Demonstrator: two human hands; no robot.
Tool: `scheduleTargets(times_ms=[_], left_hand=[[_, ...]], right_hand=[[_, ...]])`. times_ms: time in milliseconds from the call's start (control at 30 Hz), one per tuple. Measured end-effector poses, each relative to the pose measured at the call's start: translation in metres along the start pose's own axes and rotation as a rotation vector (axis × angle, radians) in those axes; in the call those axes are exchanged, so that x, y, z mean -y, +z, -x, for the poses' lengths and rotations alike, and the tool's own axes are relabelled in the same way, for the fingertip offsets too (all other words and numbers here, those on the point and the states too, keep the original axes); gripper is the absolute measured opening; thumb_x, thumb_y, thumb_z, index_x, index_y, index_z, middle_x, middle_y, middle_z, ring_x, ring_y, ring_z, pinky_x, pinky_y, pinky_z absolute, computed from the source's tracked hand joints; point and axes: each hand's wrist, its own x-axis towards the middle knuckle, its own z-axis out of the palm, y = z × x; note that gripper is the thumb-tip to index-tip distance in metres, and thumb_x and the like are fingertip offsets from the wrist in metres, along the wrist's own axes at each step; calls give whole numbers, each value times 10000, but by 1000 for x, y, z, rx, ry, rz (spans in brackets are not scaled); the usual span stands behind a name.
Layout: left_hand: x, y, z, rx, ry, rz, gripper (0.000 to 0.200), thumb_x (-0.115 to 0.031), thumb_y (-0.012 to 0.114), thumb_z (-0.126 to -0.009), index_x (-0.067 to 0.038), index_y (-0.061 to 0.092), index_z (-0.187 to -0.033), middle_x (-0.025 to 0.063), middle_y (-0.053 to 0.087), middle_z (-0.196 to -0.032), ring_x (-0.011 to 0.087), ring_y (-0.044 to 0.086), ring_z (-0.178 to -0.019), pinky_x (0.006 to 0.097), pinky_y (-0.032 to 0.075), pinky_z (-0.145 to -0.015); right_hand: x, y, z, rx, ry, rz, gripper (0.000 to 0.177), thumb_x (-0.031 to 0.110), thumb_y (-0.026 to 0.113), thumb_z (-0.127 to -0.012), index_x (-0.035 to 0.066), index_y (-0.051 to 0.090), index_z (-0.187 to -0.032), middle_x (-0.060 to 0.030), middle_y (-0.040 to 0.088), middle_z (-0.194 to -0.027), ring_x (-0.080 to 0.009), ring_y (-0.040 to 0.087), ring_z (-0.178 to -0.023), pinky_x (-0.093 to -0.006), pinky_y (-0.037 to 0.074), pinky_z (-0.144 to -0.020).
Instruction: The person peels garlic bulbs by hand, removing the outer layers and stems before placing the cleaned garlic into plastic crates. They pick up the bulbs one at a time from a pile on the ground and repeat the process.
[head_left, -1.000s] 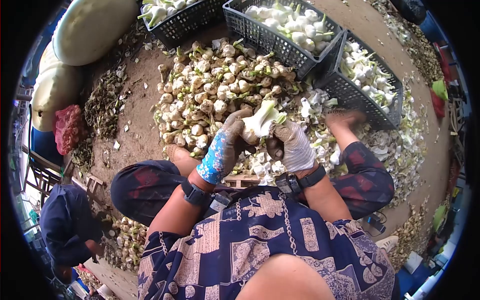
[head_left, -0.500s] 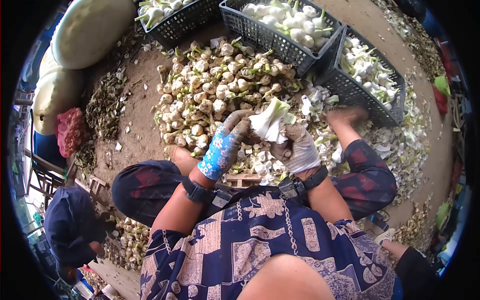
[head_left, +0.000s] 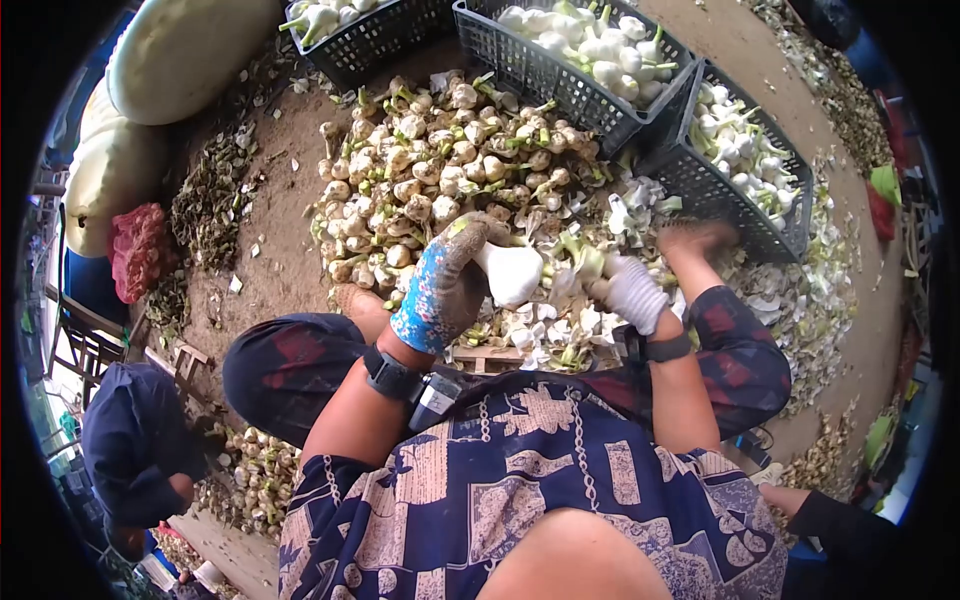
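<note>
A clean white garlic bulb (head_left: 513,274) is held by my left hand (head_left: 448,285), which wears a blue flowered glove with a soiled palm and has its fingers wrapped round the stem end. To the right of the bulb is my right hand (head_left: 632,292) in a pale glove, its fingertips smeared by motion beside loose greenish peel (head_left: 580,255). Beyond both hands lies a heap of unpeeled brownish garlic (head_left: 440,165). White peelings (head_left: 550,332) cover the ground just below the bulb.
Dark crates of white garlic stand at the top centre (head_left: 570,75) and upper right (head_left: 735,190); another crate (head_left: 385,45) is at the top left. Large pale sacks (head_left: 185,60) and a red net bag (head_left: 140,250) lie left. Another person (head_left: 135,440) is at lower left.
The outer leaves have come off around the bulb, which now shows smooth and white in my left hand. My right hand has moved right, away from the bulb.
</note>
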Motion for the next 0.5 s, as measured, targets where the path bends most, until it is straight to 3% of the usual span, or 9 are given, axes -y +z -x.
scheduleTargets(times_ms=[67, 133, 200, 267, 300, 333, 433, 500], left_hand=[[-4, -5, 0, 8, 79, -89, 254, -251, 637, -850, -72, 558, -1013, 59, 584, -988, 228, 618, -903, 375, 520, -765], [-13, 1, 2, -89, 26, -292, 252, -240, 637, -849, -68, 549, -1011, 48, 565, -991, 208, 599, -919, 366, 512, -775], [-9, 3, 2, -94, 11, -263, 233, -165, 623, -838, -59, 543, -1029, 40, 561, -988, 168, 563, -943, 334, 478, -827], [-11, 10, 1, -87, 114, -679, 253, -76, 594, -807, -45, 540, -1052, 36, 559, -991, 132, 528, -948, 295, 440, -855], [-10, 12, 1, -59, 124, -774, 301, 7, 531, -768, -33, 536, -1067, 29, 554, -997, 109, 509, -928, 266, 421, -846], [-8, 14, 3, -58, 120, -774, 301, 7, 531, -768, -33, 536, -1067, 29, 554, -997, 109, 509, -928, 266, 421, -846], [1, 12, 9, 8, 184, -737, 381, 76, 448, -727, -37, 525, -1082, 24, 542, -1004, 106, 491, -933, 249, 401, -861], [5, 7, 8, 2, 195, -748, 394, 85, 444, -720, -38, 523, -1086, 28, 542, -1012, 109, 492, -940, 251, 400, -867]], right_hand=[[16, 11, 5, 105, 168, 735, 428, 278, 631, -785, 25, 546, -1119, -183, 659, -858, -332, 648, -777, -418, 513, -679], [42, -4, 17, -105, -62, 345, 497, 315, 635, -792, 44, 498, -1186, -206, 645, -905, -350, 630, -851, -414, 502, -733], [79, -21, 25, -99, -181, -146, 454, 362, 640, -795, 47, 556, -1110, -195, 642, -866, -341, 629, -820, -406, 494, -699], [89, -10, 15, -218, -329, -140, 369, 371, 638, -798, 48, 614, -973, -177, 632, -794, -343, 624, -758, -409, 483, -646], [97, -7, 12, -239, -286, -133, 312, 351, 631, -803, 45, 645, -864, -183, 618, -740, -349, 617, -724, -412, 477, -627], [102, -5, 9, -175, -194, -123, 285, 327, 615, -811, 51, 655, -870, -187, 618, -726, -352, 615, -729, -418, 480, -640], [105, 8, 2, -77, -194, -107, 254, 286, 586, -822, 49, 661, -876, -199, 622, -749, -360, 613, -746, -437, 484, -675], [101, 26, -2, -173, -256, -64, 216, 239, 584, -811, 38, 649, -853, -207, 623, -791, -362, 611, -766, -440, 484, -688]])
